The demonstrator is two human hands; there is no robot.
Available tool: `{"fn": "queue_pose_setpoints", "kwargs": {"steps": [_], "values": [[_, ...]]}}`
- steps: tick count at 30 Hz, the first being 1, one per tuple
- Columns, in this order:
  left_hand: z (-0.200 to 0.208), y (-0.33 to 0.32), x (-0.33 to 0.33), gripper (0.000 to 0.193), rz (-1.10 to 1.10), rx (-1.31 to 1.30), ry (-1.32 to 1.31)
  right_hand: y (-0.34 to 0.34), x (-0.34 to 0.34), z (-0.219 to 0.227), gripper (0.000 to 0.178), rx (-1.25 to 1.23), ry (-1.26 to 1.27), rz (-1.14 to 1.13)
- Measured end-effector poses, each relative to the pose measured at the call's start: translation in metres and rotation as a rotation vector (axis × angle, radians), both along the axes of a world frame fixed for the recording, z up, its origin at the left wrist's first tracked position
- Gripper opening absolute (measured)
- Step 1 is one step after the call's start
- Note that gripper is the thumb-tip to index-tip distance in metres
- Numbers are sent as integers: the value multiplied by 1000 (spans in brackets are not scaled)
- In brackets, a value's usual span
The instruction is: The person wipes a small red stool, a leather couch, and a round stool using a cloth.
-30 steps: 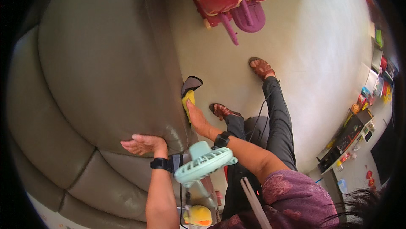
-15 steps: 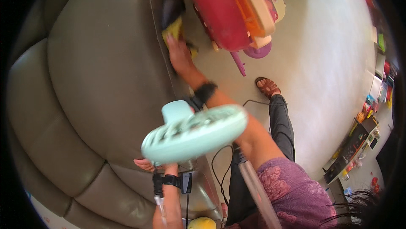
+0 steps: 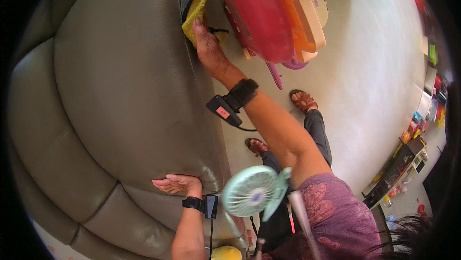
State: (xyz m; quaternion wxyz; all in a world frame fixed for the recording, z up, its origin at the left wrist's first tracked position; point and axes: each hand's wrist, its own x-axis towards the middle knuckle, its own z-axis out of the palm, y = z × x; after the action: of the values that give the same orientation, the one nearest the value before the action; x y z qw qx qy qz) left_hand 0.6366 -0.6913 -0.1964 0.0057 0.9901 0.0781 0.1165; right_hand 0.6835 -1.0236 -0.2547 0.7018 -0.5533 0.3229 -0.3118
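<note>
My right hand (image 3: 210, 53) presses a yellow and dark grey cloth (image 3: 196, 13) against the upright front side of the brown leather sofa (image 3: 115, 82). The thumb shows; the other fingers are partly hidden behind the hand and in the cloth. A black strap with a small black box (image 3: 225, 110) sits on that wrist. On the sofa's seat, near its corner, my left hand (image 3: 177, 183) rests with fingers stretched out and nothing in it. It wears a strap and box too. A mint-green hand fan (image 3: 252, 192) hangs in front of my body, touched by neither hand.
A red, orange and cream plastic toy (image 3: 269, 15) stands on the floor close to my right hand, with a purple part (image 3: 274, 75) sticking out below. My sandalled feet (image 3: 303, 100) are on the pale floor (image 3: 370, 68). Shelves with assorted items (image 3: 398, 169) line the right side.
The fan has swung down and to the right, uncovering my left hand and right wrist box. The cloth and right hand have shifted slightly, and the cloth now shows more sharply.
</note>
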Motion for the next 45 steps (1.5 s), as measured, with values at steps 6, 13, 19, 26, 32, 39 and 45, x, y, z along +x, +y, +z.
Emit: {"fn": "queue_pose_setpoints", "kwargs": {"steps": [6, 13, 19, 26, 32, 39, 45], "values": [[1, 6, 4, 71, 31, -48, 4, 143, -86, -21, 47, 410, 412, 18], [4, -4, 4, 73, 43, -11, 19, 82, -53, -61, 56, 366, 398, 80], [3, -7, -3, 73, -21, -30, 66, -67, 49, -59, 64, -127, 150, -155], [6, -12, 3, 71, -61, -59, 13, 32, -22, -39, 47, -34, 241, 11], [4, 4, 5, 70, -125, -71, -15, 114, -90, 12, 44, 533, 612, 328], [6, -4, 1, 66, -133, -53, -47, -8, -7, -11, 61, 754, -124, 249], [1, -4, 3, 67, -61, -37, -49, 59, -39, -5, 60, 611, -29, 340]]}}
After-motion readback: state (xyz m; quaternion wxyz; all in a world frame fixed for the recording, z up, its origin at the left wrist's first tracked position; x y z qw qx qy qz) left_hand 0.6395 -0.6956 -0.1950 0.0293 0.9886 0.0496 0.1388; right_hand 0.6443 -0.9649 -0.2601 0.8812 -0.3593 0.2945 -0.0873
